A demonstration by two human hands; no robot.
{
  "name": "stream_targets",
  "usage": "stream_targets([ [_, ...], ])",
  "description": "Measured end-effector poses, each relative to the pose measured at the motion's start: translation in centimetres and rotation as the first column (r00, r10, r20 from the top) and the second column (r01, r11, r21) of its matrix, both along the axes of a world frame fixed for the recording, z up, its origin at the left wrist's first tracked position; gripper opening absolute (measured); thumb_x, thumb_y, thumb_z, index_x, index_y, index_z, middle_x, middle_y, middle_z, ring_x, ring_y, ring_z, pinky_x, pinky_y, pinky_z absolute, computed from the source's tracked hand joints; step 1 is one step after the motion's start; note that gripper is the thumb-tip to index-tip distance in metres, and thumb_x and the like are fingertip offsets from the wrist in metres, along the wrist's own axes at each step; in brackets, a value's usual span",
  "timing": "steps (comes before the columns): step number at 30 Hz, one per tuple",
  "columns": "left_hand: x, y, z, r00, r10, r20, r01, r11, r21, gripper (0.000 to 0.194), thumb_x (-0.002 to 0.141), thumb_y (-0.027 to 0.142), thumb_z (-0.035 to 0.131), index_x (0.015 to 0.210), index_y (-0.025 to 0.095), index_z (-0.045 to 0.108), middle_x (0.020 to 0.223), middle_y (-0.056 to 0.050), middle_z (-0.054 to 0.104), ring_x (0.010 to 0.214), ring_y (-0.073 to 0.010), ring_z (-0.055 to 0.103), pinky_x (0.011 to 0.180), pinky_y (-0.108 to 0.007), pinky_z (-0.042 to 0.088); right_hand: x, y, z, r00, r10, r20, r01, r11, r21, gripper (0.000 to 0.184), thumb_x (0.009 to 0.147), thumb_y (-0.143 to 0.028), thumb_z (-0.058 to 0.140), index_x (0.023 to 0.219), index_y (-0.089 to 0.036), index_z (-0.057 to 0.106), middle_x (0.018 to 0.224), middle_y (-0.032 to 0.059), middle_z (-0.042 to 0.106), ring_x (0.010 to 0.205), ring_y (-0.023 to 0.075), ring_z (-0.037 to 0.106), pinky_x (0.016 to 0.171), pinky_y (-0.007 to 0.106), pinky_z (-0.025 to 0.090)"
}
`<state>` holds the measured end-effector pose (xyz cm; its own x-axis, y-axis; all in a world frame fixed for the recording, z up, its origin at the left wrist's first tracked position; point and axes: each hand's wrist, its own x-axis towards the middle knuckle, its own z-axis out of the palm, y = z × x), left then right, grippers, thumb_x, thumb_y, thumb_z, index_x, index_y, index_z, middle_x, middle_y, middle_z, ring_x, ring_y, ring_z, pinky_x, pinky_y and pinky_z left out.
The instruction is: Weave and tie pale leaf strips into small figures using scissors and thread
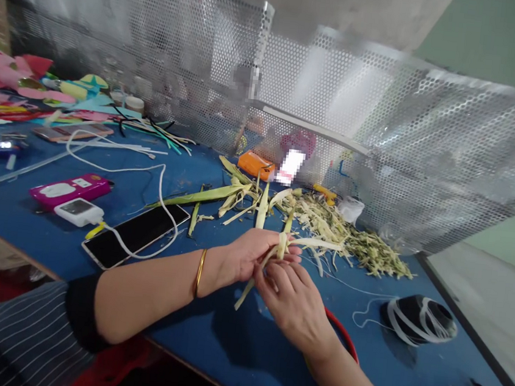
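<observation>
Pale strips of corn husk, folded over one another into a small cross-shaped knot, are between my two hands above the blue table. My left hand, with a gold bangle at the wrist, is closed on the folded husk from the left and below. From the lower right, my right hand pinches the husk at its lower end, fingers bent together. Loose husk ends stick out upward, to the right and down to the lower left. Just beyond lie long green husk leaves and a heap of shredded husk.
Left of my forearm are a dark phone, a white device with a cable and a magenta box. A black spool with white thread sits at right. Perforated metal panels border the back, near an orange packet.
</observation>
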<state>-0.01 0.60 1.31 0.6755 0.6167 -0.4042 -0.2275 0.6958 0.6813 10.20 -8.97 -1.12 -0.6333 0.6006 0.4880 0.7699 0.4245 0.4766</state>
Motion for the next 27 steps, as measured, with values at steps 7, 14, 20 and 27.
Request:
stream_targets([
  [7,-0.2,-0.6,0.3,0.998,-0.027,-0.059,0.036,0.989,0.146,0.009,0.078,0.015,0.061,0.081,0.012,0.070,0.073,-0.005,0.071,0.067,-0.0109,0.064,0.063,-0.019,0.050,1.1,0.0,0.0,0.792,0.077,-0.606,-0.046,0.997,0.066,0.018,0.091,-0.010,0.048,0.090,-0.020,0.062,0.084,0.0061,0.066,0.085,0.0199,0.061,0.080,0.037,0.047],
  [14,-0.1,-0.2,0.1,0.988,0.014,-0.157,0.030,0.960,0.280,0.016,0.075,0.014,0.059,0.084,0.009,0.072,0.068,-0.007,0.071,0.058,-0.0134,0.067,0.057,-0.021,0.051,2.2,1.1,-1.0,0.012,-0.273,-0.962,0.143,0.953,-0.269,0.020,0.082,-0.038,0.064,0.080,-0.018,0.066,0.082,0.0064,0.068,0.076,0.0217,0.062,0.070,0.034,0.047],
  [20,-0.1,-0.3,0.1,0.982,0.002,-0.186,0.059,0.945,0.323,0.024,0.075,0.016,0.057,0.091,0.008,0.073,0.071,-0.008,0.071,0.054,-0.0123,0.064,0.051,-0.021,0.048,1.9,1.5,-1.0,-0.169,-0.312,-0.935,-0.004,0.949,-0.315,0.026,0.079,-0.042,0.063,0.082,-0.017,0.069,0.080,0.0070,0.072,0.075,0.0224,0.064,0.071,0.034,0.048],
  [27,-0.1,-0.1,-0.4,0.990,-0.021,-0.141,0.069,0.937,0.343,0.022,0.076,0.019,0.057,0.085,0.007,0.072,0.067,-0.010,0.070,0.050,-0.0108,0.058,0.054,-0.024,0.048,1.9,1.9,-1.0,-0.413,-0.342,-0.844,-0.223,0.937,-0.271,0.029,0.072,-0.043,0.070,0.083,-0.016,0.071,0.077,0.0070,0.073,0.072,0.0205,0.065,0.071,0.034,0.050],
])
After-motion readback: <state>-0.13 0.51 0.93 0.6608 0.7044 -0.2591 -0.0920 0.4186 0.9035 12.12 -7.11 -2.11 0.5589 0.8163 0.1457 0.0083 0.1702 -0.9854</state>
